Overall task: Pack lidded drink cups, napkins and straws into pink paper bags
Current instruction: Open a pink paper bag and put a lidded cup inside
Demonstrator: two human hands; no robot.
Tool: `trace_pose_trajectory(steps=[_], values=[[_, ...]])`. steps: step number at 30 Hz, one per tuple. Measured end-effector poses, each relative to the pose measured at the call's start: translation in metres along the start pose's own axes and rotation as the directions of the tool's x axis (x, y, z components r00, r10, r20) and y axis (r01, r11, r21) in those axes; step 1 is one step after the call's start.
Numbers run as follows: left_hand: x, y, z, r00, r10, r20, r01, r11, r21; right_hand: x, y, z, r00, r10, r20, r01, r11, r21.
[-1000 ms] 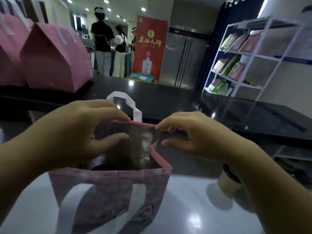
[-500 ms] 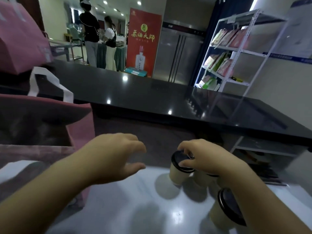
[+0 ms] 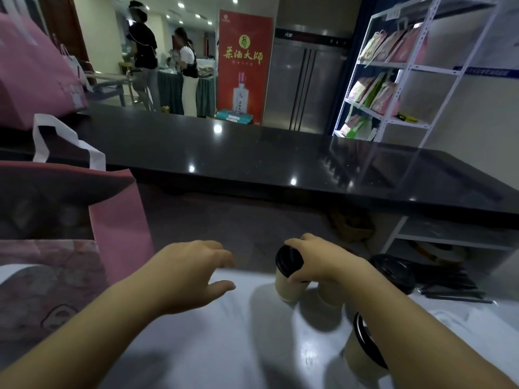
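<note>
One wide-angle view, worn on the head, looks forward and down over the white counter (image 3: 224, 346). It sits close: both forearms enter from the bottom corners, and the left hand (image 3: 193, 272) and right hand (image 3: 317, 262), which grips a lidded cup (image 3: 287, 287), fill the lower centre. A black counter (image 3: 252, 153) crosses mid-frame, with the room beyond in the upper half.

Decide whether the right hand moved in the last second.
Yes. The right hand left the rim of the pink bag, going right, and now grips a lidded cup.
</note>
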State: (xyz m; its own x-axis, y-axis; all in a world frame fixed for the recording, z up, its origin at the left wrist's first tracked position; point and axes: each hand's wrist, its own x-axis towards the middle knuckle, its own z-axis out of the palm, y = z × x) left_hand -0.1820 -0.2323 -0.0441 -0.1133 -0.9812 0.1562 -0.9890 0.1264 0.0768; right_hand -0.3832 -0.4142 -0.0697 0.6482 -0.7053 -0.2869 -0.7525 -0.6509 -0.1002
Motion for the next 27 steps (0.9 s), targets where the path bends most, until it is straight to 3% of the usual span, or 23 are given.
trace_pose_trajectory(steps=[5,12,20,27], values=[[-0.009,-0.004,-0.028,0.994,0.016,-0.104,-0.016,1.0,-0.006,-0.012,-0.016,-0.015,0.965,-0.067,-0.254,0.077,0.997,0.027],[-0.035,-0.035,-0.094,0.954,0.011,-0.299,-0.022,0.999,-0.032,-0.039,-0.074,-0.079,0.753,-0.26,-0.604,0.376,0.924,0.072],[-0.088,-0.125,-0.133,0.902,-0.098,-0.42,0.085,0.995,-0.05,-0.03,-0.18,-0.133,0.569,-0.351,-0.744,0.626,0.772,0.114],[-0.134,-0.214,-0.129,0.906,-0.247,-0.343,0.245,0.968,-0.05,0.012,-0.278,-0.134,0.561,-0.46,-0.688,0.689,0.721,0.08]])
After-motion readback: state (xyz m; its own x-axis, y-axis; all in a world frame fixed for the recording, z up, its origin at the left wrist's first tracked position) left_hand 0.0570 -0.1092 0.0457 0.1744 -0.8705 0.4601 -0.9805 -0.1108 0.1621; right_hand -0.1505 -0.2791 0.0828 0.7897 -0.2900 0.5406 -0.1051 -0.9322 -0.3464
